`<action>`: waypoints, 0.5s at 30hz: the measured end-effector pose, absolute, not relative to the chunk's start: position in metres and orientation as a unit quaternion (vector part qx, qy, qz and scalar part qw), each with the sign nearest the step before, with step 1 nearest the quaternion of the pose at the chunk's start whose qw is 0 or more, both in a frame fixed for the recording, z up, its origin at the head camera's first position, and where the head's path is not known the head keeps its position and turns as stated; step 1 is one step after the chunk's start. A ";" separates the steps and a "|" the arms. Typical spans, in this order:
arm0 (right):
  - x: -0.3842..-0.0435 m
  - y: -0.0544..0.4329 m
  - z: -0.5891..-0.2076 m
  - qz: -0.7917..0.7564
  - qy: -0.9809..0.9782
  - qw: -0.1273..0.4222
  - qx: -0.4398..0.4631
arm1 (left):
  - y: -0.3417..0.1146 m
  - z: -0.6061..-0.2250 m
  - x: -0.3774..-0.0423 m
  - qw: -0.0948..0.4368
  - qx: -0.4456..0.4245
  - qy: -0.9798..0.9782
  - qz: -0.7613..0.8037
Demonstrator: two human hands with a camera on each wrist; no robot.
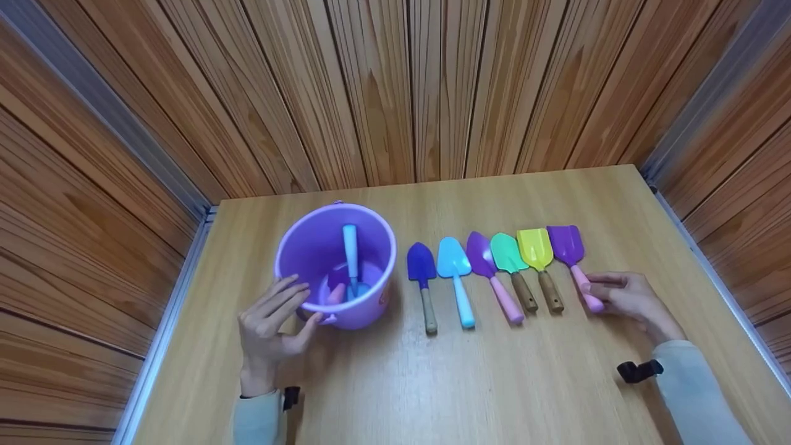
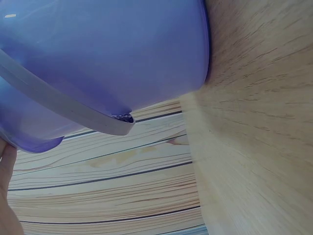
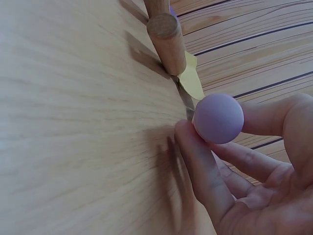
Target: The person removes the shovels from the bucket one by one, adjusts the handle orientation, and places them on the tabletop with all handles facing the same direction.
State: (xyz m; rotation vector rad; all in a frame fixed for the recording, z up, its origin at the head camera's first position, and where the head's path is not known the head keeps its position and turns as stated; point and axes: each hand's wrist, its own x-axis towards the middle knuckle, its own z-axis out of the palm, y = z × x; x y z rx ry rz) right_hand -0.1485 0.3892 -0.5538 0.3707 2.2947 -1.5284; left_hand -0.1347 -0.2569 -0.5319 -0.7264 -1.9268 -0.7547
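Note:
A purple bucket (image 1: 364, 315) stands on the left of the table. My left hand (image 1: 272, 321) grips its near-left rim, fingers reaching over the edge and thumb at the front beside the handle's joint. Inside the bucket lean a light-blue trowel (image 1: 351, 247) and another with a pink handle (image 1: 337, 294). My right hand (image 1: 624, 300) pinches the pink handle of a square-bladed purple hand shovel (image 1: 567, 246) at the right end of a row. In the right wrist view, the round handle end (image 3: 219, 118) shows between thumb and fingers.
Left to right, the row holds a dark-blue trowel (image 1: 421, 262), a light-blue trowel (image 1: 454, 258), a purple trowel (image 1: 481, 252), a green one (image 1: 508, 252) and a yellow shovel (image 1: 535, 248). Wood-panelled walls (image 1: 389, 93) border the wooden table (image 1: 432, 395).

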 end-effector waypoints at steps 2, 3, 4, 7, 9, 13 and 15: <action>-0.148 0.388 -0.554 -0.539 0.813 0.176 0.131 | -0.257 -0.532 -0.135 0.462 -0.299 -0.780 -0.300; -0.148 0.388 -0.554 -0.538 0.814 0.175 0.130 | -0.257 -0.532 -0.136 0.464 -0.300 -0.779 -0.297; -0.147 0.388 -0.553 -0.534 0.817 0.175 0.131 | -0.257 -0.532 -0.136 0.466 -0.301 -0.778 -0.295; -0.146 0.390 -0.554 -0.518 0.826 0.181 0.128 | -0.256 -0.531 -0.136 0.465 -0.300 -0.779 -0.294; -0.144 0.390 -0.554 -0.502 0.836 0.185 0.125 | -0.256 -0.530 -0.136 0.462 -0.298 -0.781 -0.296; -0.142 0.389 -0.554 -0.470 0.856 0.183 0.116 | -0.257 -0.530 -0.135 0.458 -0.295 -0.783 -0.300; -0.142 0.387 -0.553 -0.455 0.864 0.181 0.114 | -0.257 -0.531 -0.136 0.458 -0.295 -0.783 -0.299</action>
